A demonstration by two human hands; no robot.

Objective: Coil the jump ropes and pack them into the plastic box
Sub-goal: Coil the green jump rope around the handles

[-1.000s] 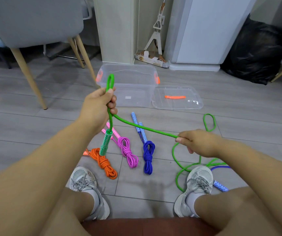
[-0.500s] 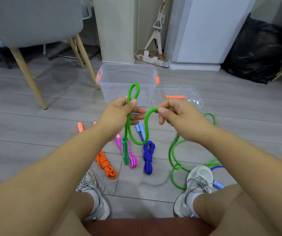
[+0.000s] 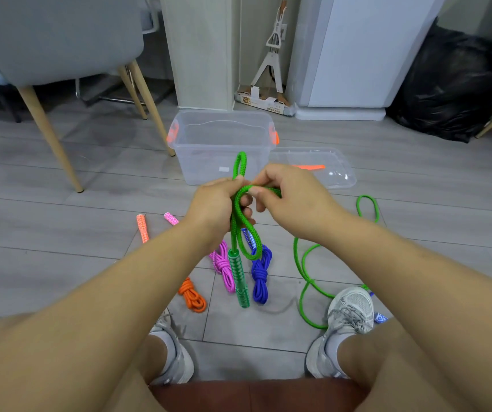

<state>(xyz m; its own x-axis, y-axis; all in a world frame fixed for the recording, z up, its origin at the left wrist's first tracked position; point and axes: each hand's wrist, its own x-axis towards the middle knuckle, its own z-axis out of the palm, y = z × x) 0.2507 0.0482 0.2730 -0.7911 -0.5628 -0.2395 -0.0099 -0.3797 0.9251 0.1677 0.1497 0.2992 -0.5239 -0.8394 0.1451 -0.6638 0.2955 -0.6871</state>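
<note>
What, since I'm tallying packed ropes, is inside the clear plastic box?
No rope shows inside the plastic box through its clear walls; it looks empty. The left hand, right hand and green jump rope cover its near lower edge, leaving that part unseen.

— Where are we?
— In a home, we'd say: a wood-look plank floor and a grey padded chair on tapered wooden legs.
— We also see a mop leaning beside a white appliance, near a bulging black rubbish bag.
</note>
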